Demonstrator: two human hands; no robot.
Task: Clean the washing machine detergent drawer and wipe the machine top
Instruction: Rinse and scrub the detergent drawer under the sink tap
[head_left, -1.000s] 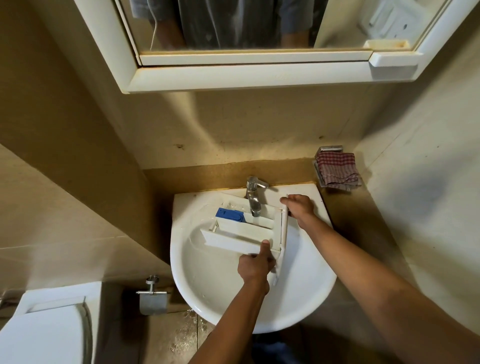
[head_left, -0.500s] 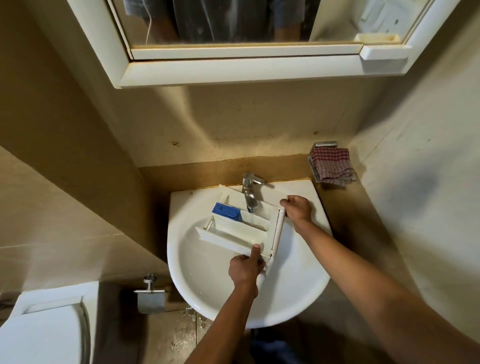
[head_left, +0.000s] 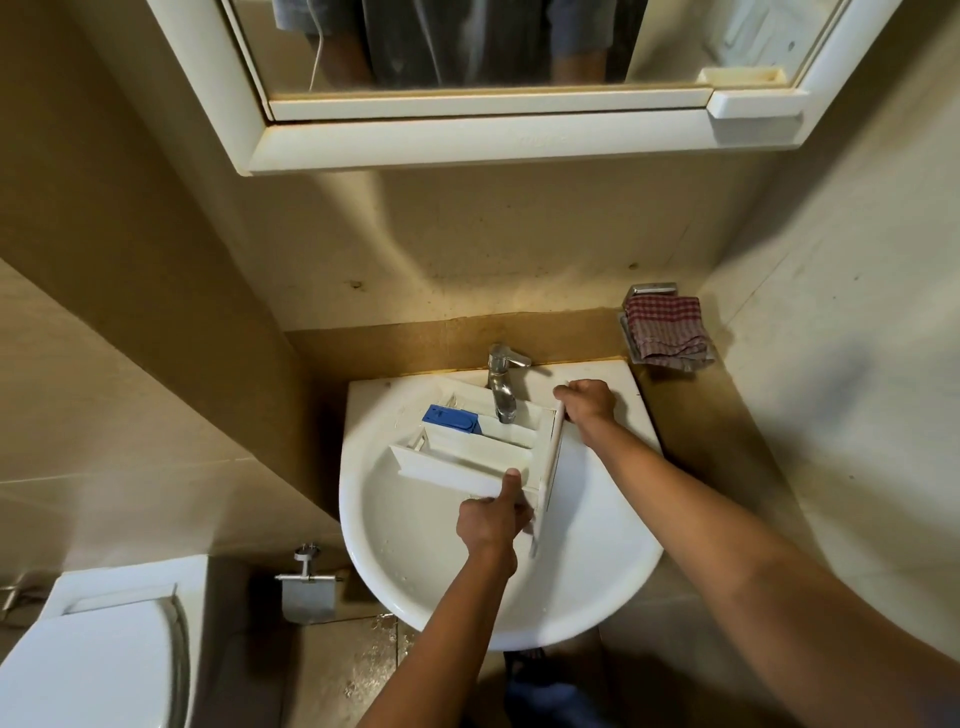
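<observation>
**Drawer in the sink: slips, bumps and splashes to watch for**

On my screen the drawer (head_left: 467, 457) sits tilted inside the sink (head_left: 613, 587), open side up, just under the tap (head_left: 503, 384). The left hand (head_left: 493, 519) grips the near side wall, with the thumb pressed up against it. The right hand (head_left: 589, 402) is curled round the far end of the front panel.

Here is what I think could go wrong. The blue part (head_left: 451, 418) at the back may be loose. If the drawer tips too far, it could fall out into the sink. The left hand holds only a thin wall, so wet plastic could slip and bang the bowl. The tap hangs very close over the drawer. A quick lift could knock them together. Hard water could splash onto the floor (head_left: 374, 670), which already looks wet.

Some things I cannot make out. I cannot tell if water is running. The left fingers hide under the drawer. Any dirt in the little boxes is too small to see. The right fingertips hide behind the panel. A checked cloth (head_left: 667, 332) hangs on the wall to the right. The washing machine is not in view.
</observation>
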